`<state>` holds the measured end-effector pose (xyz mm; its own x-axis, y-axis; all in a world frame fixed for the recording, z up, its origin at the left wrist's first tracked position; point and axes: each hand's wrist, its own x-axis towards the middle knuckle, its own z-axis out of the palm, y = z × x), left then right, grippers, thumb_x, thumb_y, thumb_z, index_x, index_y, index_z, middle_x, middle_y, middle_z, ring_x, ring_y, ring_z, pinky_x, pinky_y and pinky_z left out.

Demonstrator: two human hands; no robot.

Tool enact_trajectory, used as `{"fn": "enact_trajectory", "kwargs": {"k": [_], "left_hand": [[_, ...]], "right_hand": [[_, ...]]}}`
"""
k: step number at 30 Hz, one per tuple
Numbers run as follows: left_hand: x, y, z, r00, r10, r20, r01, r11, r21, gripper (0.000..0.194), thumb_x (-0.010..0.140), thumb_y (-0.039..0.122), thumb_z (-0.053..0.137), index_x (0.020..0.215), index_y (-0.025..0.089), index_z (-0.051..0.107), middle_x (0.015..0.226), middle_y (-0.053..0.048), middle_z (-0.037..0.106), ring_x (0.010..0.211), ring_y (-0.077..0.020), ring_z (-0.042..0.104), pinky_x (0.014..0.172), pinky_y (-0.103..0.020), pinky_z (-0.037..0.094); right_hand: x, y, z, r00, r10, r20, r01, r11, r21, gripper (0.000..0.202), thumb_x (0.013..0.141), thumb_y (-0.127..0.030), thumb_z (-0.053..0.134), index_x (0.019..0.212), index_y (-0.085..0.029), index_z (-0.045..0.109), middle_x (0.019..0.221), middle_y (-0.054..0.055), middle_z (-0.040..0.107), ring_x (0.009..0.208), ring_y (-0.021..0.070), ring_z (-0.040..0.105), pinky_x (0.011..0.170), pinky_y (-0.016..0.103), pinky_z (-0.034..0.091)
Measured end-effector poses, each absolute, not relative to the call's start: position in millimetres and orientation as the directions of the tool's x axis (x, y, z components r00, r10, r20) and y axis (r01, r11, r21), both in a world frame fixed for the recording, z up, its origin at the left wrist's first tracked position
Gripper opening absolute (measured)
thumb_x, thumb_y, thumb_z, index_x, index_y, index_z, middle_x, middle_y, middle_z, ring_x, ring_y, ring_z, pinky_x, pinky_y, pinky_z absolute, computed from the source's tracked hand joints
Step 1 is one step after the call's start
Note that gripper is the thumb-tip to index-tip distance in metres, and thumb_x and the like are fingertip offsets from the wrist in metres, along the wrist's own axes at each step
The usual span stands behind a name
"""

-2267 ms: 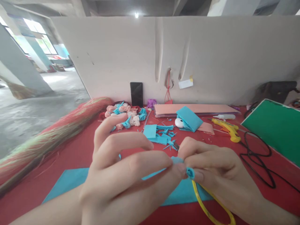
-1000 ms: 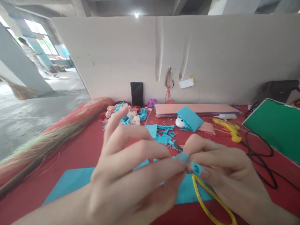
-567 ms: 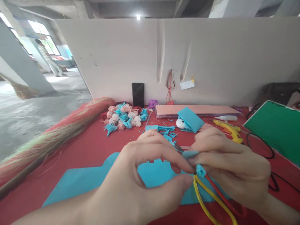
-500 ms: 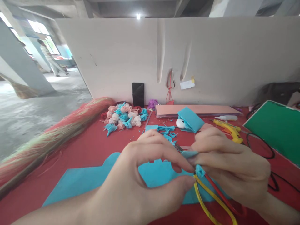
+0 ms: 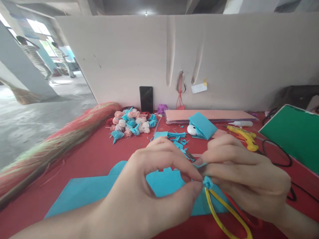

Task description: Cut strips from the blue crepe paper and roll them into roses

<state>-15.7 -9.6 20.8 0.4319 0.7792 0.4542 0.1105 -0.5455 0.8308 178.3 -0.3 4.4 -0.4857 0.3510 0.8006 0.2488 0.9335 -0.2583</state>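
Observation:
A small blue paper rosette (image 5: 207,182) is between my hands. My left hand (image 5: 134,189) pinches its edge with thumb and index fingertip. My right hand (image 5: 245,172) is closed around the rosette and a strip of the blue paper that shows above its fingers. Below the right hand hang a yellow loop (image 5: 211,209) and a red handle, which look like scissors handles; the rest of that tool is hidden in the hand. Under both hands lies a large blue paper sheet (image 5: 84,192).
Pink, white and blue paper flowers (image 5: 132,122) are heaped at the back left, near a black phone (image 5: 146,99). Cut blue scraps (image 5: 179,144), a folded blue piece (image 5: 203,126) and a yellow glue gun (image 5: 243,136) lie beyond my hands. A green board (image 5: 294,139) stands right.
The rosette has turned and shifted slightly left between my fingers. My left thumb and index have come closer together. In the background, people have moved.

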Motion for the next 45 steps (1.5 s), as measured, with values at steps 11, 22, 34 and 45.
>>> {"fn": "enact_trajectory", "kwargs": {"k": [11,22,34,45], "left_hand": [[-19.3,-10.8,20.9,0.458,0.794,0.401,0.113,-0.499,0.859,0.016,0.075,0.008,0.065,0.071,0.023,0.062,0.071,0.009,0.062,0.069,-0.0067,0.054,0.069,-0.016,0.045],[-17.7,-8.0,18.8,0.465,0.787,0.405,0.115,-0.507,0.854,0.018,0.074,0.005,0.064,0.071,0.023,0.061,0.07,0.009,0.059,0.069,-0.0065,0.053,0.069,-0.016,0.044],[-19.5,-7.3,16.3,0.544,0.798,0.261,0.013,-0.319,0.948,0.005,0.082,0.019,0.064,0.077,0.021,0.064,0.077,0.001,0.062,0.078,-0.0144,0.058,0.07,-0.024,0.048],[-19.8,-3.2,14.8,0.437,0.867,0.237,0.12,-0.318,0.941,0.021,0.086,0.038,0.058,0.083,0.019,0.063,0.074,-0.002,0.061,0.077,-0.0176,0.058,0.066,-0.026,0.048]], "right_hand": [[176.6,-0.5,4.2,-0.465,0.361,0.808,0.257,0.929,-0.267,0.02,0.096,-0.018,0.048,0.085,-0.014,0.064,0.082,0.004,0.065,0.077,0.0116,0.052,0.072,0.028,0.046],[177.1,0.4,3.4,-0.492,0.354,0.795,0.246,0.933,-0.263,0.016,0.095,-0.015,0.049,0.087,-0.015,0.063,0.083,0.005,0.065,0.078,0.0132,0.051,0.071,0.029,0.047],[172.4,3.5,2.4,-0.444,0.399,0.802,0.148,0.916,-0.374,0.017,0.093,-0.019,0.052,0.082,-0.017,0.065,0.078,0.002,0.067,0.073,0.012,0.054,0.068,0.027,0.049],[171.2,4.5,-1.6,-0.441,0.438,0.783,0.103,0.892,-0.441,0.022,0.095,-0.024,0.051,0.082,-0.016,0.067,0.077,0.003,0.065,0.075,0.0113,0.055,0.07,0.025,0.05]]}}
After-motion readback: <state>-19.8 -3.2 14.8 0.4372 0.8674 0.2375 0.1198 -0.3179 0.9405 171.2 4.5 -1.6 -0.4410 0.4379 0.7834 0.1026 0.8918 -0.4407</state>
